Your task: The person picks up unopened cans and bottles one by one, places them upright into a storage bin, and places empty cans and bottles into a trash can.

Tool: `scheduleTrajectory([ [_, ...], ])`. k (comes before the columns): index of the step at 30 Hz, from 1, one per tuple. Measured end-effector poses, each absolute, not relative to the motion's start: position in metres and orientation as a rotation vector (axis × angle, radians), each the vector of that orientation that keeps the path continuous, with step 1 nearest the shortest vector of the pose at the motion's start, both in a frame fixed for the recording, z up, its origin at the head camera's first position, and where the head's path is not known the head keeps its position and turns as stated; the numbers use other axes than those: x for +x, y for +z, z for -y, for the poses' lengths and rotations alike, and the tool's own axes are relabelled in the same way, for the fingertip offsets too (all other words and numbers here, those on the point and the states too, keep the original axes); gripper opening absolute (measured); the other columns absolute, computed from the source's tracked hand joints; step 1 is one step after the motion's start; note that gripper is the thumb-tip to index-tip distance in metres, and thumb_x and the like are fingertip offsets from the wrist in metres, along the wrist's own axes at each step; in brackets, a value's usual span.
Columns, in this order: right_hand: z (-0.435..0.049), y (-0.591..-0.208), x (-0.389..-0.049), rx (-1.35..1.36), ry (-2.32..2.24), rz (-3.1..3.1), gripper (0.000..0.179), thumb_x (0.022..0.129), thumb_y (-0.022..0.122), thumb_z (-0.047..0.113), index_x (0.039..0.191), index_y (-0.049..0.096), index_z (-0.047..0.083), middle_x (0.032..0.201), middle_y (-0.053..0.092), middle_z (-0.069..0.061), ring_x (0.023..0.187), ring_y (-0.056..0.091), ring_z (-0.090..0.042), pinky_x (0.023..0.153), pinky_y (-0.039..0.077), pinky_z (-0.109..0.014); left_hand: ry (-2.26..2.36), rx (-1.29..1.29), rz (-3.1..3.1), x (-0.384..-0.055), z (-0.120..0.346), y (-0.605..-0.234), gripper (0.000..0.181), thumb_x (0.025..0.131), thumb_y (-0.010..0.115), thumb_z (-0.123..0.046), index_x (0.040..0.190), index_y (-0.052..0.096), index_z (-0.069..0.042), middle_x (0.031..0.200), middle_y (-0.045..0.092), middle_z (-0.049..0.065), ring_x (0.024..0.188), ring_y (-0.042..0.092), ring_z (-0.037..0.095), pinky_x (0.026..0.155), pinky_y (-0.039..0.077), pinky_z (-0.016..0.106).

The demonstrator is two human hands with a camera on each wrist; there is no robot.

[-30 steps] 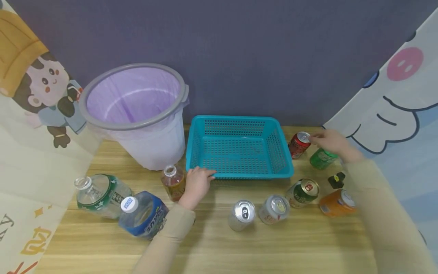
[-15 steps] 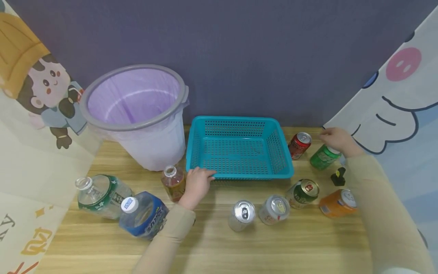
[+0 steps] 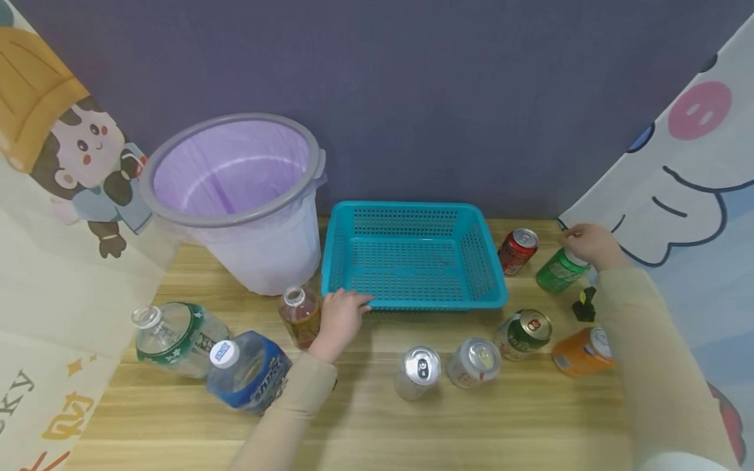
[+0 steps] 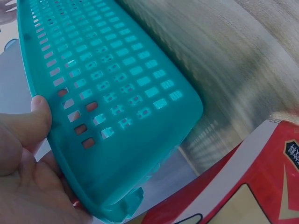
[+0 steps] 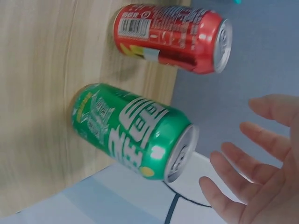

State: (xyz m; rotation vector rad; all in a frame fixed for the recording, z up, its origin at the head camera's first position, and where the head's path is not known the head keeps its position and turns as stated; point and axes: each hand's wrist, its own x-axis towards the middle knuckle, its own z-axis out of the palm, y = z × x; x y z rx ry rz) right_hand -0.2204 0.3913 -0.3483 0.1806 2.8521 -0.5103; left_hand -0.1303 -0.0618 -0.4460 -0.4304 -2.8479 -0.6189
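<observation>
My left hand (image 3: 344, 317) grips the near rim of the turquoise plastic basket (image 3: 406, 265). In the left wrist view its thumb lies on the outer wall, with fingers showing through the holes from behind. My right hand (image 3: 595, 245) hovers by the top of a green soda can (image 3: 556, 273), fingers spread and loosely bent. The right wrist view has that hand (image 5: 261, 172) apart from the can's lid, holding nothing. To the green can's left stands a red soda can (image 3: 516, 254). Nothing lies in the basket.
A lined bin (image 3: 277, 255) stands back left. In front are an amber-labelled bottle (image 3: 302, 320), a blue-labelled bottle (image 3: 253, 373) and a green-labelled bottle (image 3: 182, 340). Silver cans (image 3: 415, 379), a dark green can (image 3: 521, 337) and an orange can (image 3: 577, 353) stand or lie front right.
My right hand has moved right, from beside the red can's lid to over the green can, and has come slightly lower. My left hand has stayed on the basket rim.
</observation>
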Motion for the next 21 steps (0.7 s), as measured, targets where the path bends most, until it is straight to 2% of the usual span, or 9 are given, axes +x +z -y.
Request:
scheduleTrajectory([
  [7, -0.401, -0.356, -0.221, 0.318, -0.547, -2.801, 0.063, 0.092, 0.044, 0.034, 0.133, 0.034, -0.012, 0.130, 0.035, -0.041, 0.114, 0.039, -0.058, 0.087, 0.039, -0.067, -0.610, -0.436, 2.843, -0.131, 0.062, -0.448, 0.020, 0.082, 0.071, -0.019, 0.101, 0.075, -0.018, 0.091, 0.073, 0.002, 0.077, 0.059, 0.021, 0.069, 0.040, 0.034],
  [13, -0.406, -0.368, -0.224, 0.385, -0.558, -2.771, 0.068, 0.090, 0.049, 0.035, 0.138, 0.029, -0.009, 0.132, 0.021, -0.046, 0.114, 0.034, -0.060, 0.087, 0.039, -0.068, -0.606, -0.422, 2.856, -0.131, 0.063, -0.449, 0.020, 0.082, 0.071, -0.020, 0.102, 0.075, -0.018, 0.092, 0.073, 0.002, 0.077, 0.058, 0.020, 0.070, 0.039, 0.033],
  [21, -0.409, -0.380, -0.226, 0.372, -0.539, -2.788, 0.087, 0.086, 0.057, 0.040, 0.143, 0.015, -0.010, 0.131, 0.015, -0.050, 0.117, 0.026, -0.062, 0.088, 0.035, -0.071, -0.600, -0.432, 2.823, -0.130, 0.063, -0.450, 0.020, 0.081, 0.072, -0.019, 0.101, 0.075, -0.019, 0.090, 0.073, 0.001, 0.076, 0.058, 0.020, 0.069, 0.039, 0.033],
])
